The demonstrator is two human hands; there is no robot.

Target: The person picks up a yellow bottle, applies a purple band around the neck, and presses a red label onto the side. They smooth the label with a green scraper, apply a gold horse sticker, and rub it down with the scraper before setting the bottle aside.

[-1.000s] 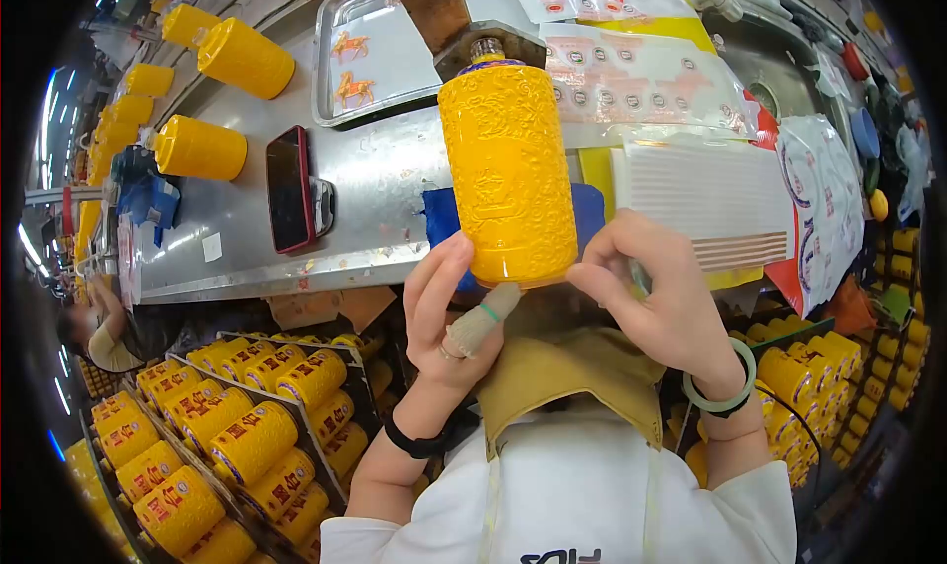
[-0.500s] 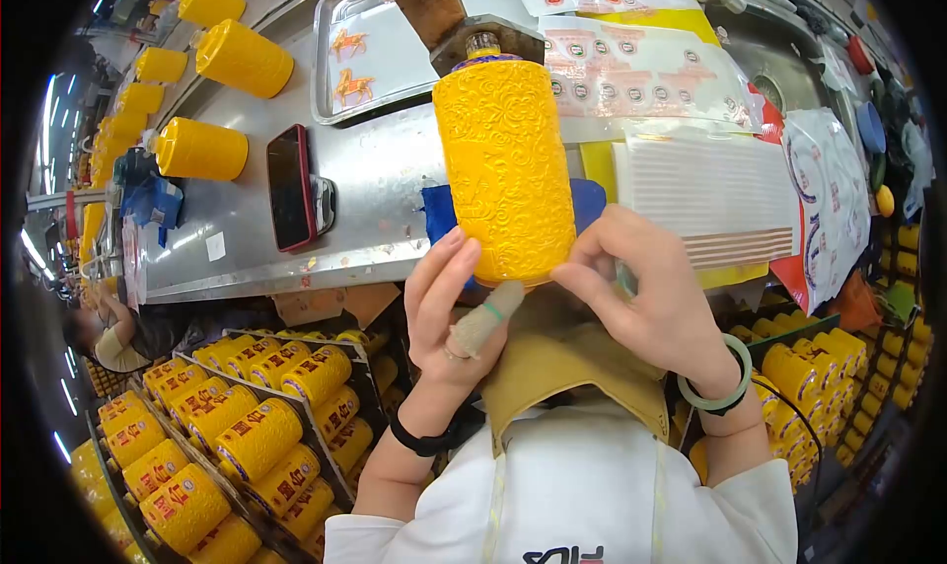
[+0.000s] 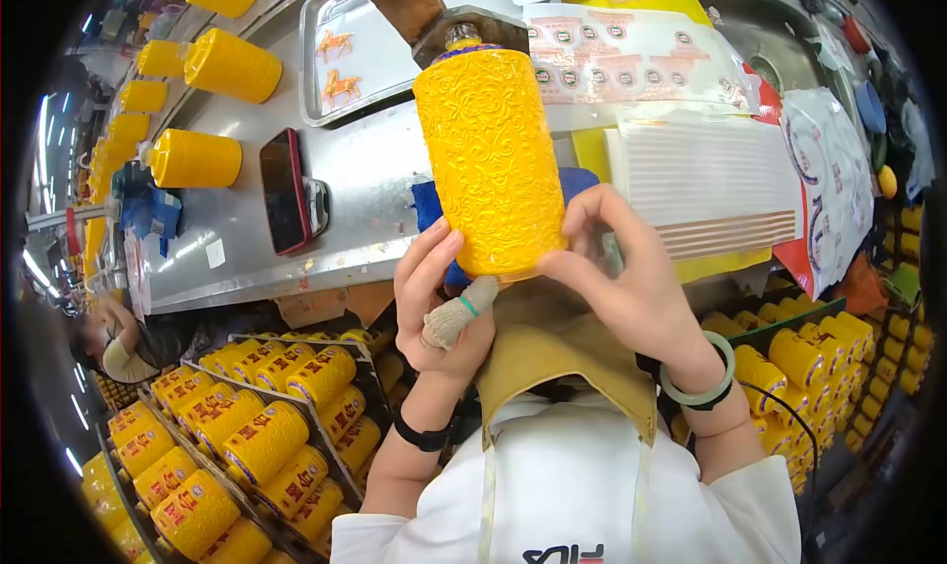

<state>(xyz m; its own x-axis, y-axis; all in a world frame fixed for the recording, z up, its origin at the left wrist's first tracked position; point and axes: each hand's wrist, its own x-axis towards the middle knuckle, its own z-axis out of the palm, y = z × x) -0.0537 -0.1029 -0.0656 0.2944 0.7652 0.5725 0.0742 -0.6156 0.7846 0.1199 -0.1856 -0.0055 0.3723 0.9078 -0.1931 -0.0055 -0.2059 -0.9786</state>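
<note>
A yellow embossed bottle [image 3: 493, 159] lies above the metal bench, its neck end against a dark metal holder [image 3: 464, 33]. At its near left edge, my left hand [image 3: 444, 302] grips the base; a cloth cover with a green band wraps its thumb. My right hand [image 3: 617, 268] pinches the lower right edge of the same bottle with thumb and index finger. Part of a blue cloth [image 3: 427, 207] shows behind the bottle.
A phone [image 3: 286, 191], a tray [image 3: 311, 66] with two orange horse figures and several yellow bottles [image 3: 197, 159] are on the left. Striped sheets [image 3: 705, 179] and printed sticker sheets [image 3: 631, 56] lie right. Crates of yellow bottles [image 3: 261, 441] stand below. Another person [image 3: 123, 347] is far left.
The bottle has turned slightly, so its raised pattern shows differently. Both hands and the bottle appear a little further left in view.
</note>
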